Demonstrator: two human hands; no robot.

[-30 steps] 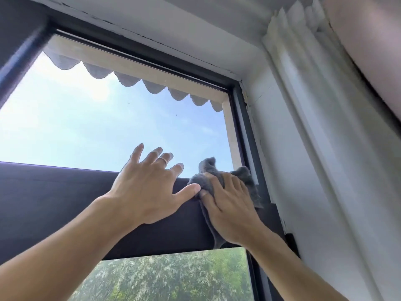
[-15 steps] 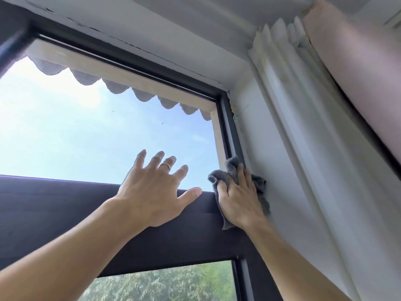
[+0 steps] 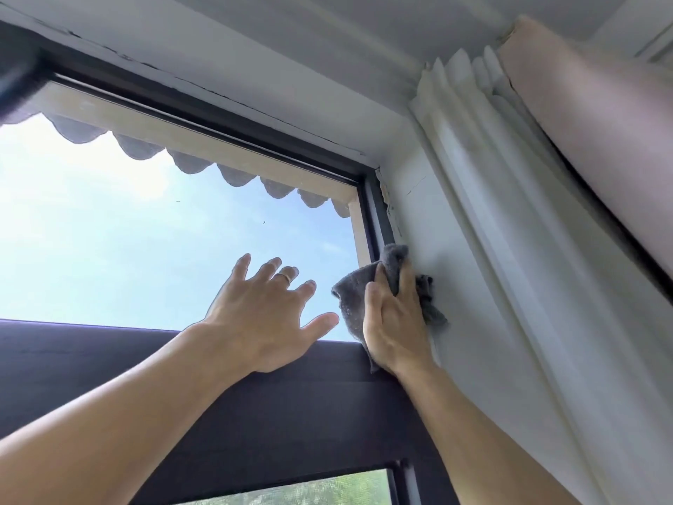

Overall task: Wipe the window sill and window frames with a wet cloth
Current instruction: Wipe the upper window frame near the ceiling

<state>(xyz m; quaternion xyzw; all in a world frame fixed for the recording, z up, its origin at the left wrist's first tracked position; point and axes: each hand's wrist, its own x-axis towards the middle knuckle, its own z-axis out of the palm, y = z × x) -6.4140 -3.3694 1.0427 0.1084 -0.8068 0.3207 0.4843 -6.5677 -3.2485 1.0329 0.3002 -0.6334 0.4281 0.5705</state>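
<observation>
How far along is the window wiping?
Nothing here proves any part is finished. In hand: the right hand presses the grey cloth against the right upright of the frame, just above the dark crossbar, while the left hand is spread open by the glass. Left: the upright above the cloth, the top frame, and the sill, which is out of view.

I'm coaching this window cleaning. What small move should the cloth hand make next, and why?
Probably slide the right hand and grey cloth up the dark vertical frame. The cloth is pressed low on it, the stretch up to the top corner lies above, and the left hand is spread open by the glass.
</observation>
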